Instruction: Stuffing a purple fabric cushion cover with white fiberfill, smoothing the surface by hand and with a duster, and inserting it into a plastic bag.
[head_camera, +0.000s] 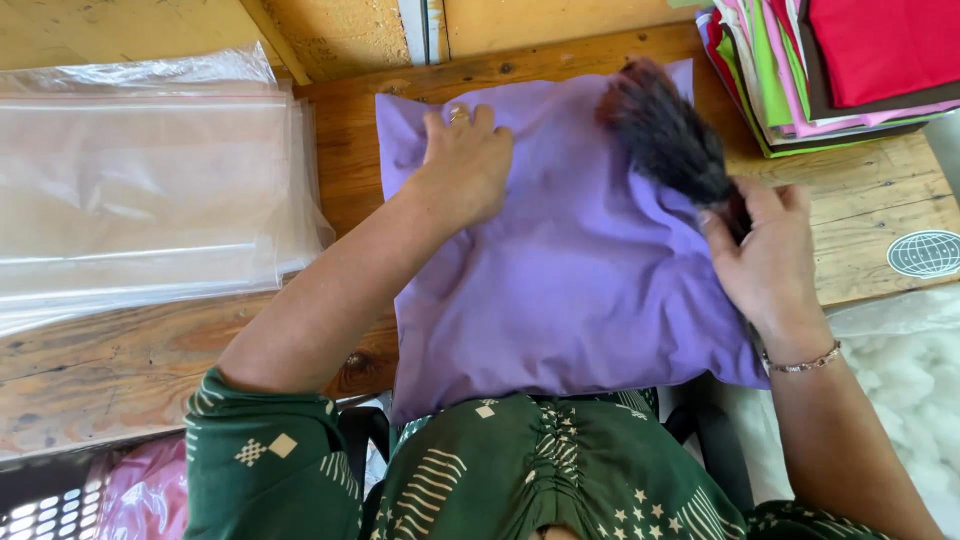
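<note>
Your left hand (465, 165) flat, open on lilac cushion (560, 270) | right hand (765, 255) clamped on brush (665, 130) | risk: hard strokes rumple the cover.

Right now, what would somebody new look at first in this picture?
Probably the big purple pillow lying in the middle of the wooden table. The left hand presses flat on it while the right hand sweeps a dark brush across its top corner. A bright stack of folded fabrics sits at the upper right.
</note>
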